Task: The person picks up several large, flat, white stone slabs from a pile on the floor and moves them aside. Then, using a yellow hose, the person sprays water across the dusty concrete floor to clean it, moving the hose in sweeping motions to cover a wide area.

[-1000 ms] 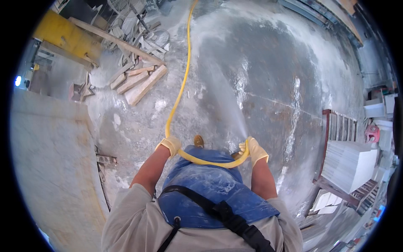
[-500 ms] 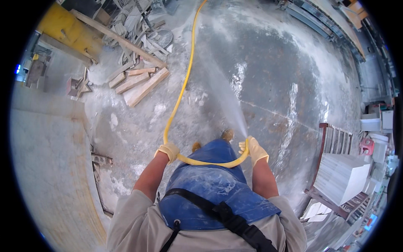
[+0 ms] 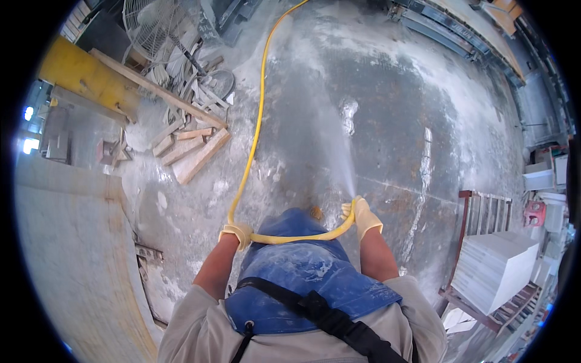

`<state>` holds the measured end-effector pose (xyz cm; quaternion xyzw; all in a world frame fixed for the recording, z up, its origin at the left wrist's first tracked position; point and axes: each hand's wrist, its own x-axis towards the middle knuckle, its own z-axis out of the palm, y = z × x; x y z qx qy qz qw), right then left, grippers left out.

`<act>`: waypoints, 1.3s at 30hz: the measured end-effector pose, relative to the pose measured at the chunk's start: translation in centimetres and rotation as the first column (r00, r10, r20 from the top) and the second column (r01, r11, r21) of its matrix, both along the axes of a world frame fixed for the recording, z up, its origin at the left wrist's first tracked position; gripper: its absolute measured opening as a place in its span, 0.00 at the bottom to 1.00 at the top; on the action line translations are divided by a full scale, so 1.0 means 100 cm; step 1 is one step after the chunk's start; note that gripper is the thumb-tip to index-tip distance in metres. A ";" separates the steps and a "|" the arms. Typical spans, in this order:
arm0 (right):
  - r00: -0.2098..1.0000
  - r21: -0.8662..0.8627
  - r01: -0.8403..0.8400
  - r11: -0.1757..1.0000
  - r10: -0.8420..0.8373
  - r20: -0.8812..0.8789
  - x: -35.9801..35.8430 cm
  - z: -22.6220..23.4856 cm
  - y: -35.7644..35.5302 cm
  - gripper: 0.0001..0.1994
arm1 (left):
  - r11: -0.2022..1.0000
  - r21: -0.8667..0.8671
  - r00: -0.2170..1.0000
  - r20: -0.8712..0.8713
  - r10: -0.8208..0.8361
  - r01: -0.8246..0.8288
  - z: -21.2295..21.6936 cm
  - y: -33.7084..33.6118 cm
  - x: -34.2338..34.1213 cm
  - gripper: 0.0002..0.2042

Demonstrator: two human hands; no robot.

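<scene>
A yellow hose (image 3: 260,115) runs from the far floor down to my left hand, then curves across the front of my blue apron (image 3: 302,266) to my right hand. My left hand (image 3: 237,235), in a cream glove, is closed round the hose at its bend. Near the hose's end, my gloved right hand (image 3: 364,216) grips it, thumb and fingers wrapped round. A white spray of water (image 3: 342,157) fans out forward from there onto the wet grey floor (image 3: 387,97). The hose's mouth is hidden by the right glove.
Wood offcuts (image 3: 196,154), a beam and a caged fan (image 3: 154,27) lie or stand at the far left. A large stone slab (image 3: 72,254) fills the near left. Stacked white tiles (image 3: 493,269) rest on a rack at right, near a red stool (image 3: 535,213).
The view has tilted up slightly, showing more of the fan. My left hand has shifted a little left and down with the hose. The spray continues, and one boot is now hidden.
</scene>
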<state>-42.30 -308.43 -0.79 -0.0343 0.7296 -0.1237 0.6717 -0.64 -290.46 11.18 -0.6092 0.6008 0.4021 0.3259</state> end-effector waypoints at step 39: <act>0.977 -0.071 0.193 0.979 -0.198 -0.077 0.057 0.033 -0.341 0.29 | 0.986 0.112 0.965 -0.216 0.146 -0.124 -0.075 -0.315 0.087 0.16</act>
